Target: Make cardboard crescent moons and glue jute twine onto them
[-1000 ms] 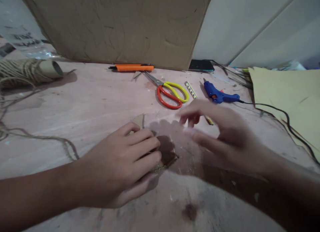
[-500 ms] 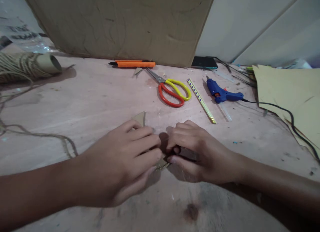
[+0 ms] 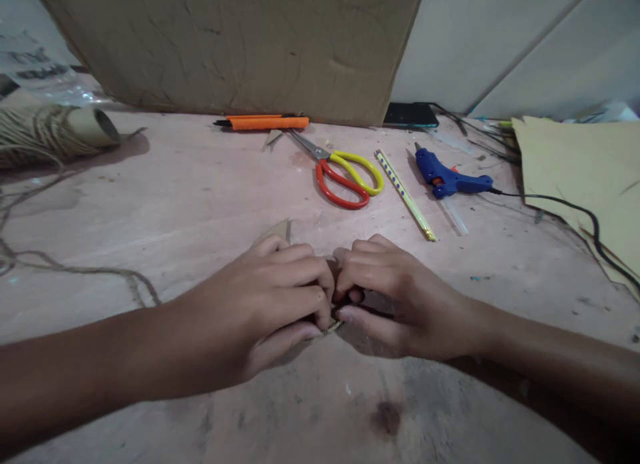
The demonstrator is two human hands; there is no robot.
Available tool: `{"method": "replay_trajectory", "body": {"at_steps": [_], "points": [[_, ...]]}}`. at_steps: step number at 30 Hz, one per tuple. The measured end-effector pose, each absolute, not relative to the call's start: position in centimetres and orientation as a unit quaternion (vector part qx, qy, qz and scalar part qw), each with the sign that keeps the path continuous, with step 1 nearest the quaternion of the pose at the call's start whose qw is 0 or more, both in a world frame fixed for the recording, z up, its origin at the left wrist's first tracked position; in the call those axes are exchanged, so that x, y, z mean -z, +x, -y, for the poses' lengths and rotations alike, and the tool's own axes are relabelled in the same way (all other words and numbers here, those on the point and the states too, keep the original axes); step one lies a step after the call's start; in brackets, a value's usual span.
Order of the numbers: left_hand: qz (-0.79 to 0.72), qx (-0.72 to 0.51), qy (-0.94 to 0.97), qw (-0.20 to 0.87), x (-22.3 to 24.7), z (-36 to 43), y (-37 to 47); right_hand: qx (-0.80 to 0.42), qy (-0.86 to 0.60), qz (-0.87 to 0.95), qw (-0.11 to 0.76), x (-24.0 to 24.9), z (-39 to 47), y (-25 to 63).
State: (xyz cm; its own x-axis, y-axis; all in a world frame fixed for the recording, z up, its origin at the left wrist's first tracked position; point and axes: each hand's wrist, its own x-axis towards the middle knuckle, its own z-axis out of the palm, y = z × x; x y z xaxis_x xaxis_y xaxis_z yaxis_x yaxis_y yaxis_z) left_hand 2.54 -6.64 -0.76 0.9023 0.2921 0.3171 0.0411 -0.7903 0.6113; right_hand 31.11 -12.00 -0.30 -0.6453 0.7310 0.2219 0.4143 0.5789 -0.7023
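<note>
Close together at the middle of the table are my left hand point(image 3: 273, 301) and my right hand point(image 3: 405, 297), fingers curled and closed. Between them a short stretch of twine point(image 3: 333, 328) shows along the edge of a small cardboard piece point(image 3: 281, 230), whose pointed corner sticks out beyond my left fingers. My left thumb and fingertips press on the twine and cardboard. The right thumb and forefinger pinch the twine at its other side. Most of the cardboard is hidden beneath my hands.
Beyond the hands lie scissors point(image 3: 345, 177) with red and yellow handles, a pencil point(image 3: 406, 196), a blue glue gun point(image 3: 450, 174) with its cord, and an orange pen or cutter point(image 3: 265, 122). A twine roll point(image 3: 55, 134) lies left, cardboard sheets point(image 3: 580, 164) right. A phone point(image 3: 410, 115) rests behind.
My left hand has shifted right, its thumb and fingers closing in on the twine beside my right fingertips. My right hand has hardly moved. The view has shifted slightly.
</note>
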Motion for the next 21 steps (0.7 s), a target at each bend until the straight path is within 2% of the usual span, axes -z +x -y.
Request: {"method": "replay_trajectory", "body": {"at_steps": [11, 21], "points": [[-0.087, -0.225, 0.944, 0.227, 2.1, 7.3, 3.1, -0.313, -0.338, 0.852, 0.249, 0.4, 12.0, 31.1], [-0.136, -0.167, 0.837, 0.503, -0.7, 5.9, 2.4, -0.329, -0.322, 0.852, 0.25, 0.5, 11.7, 31.4]]}}
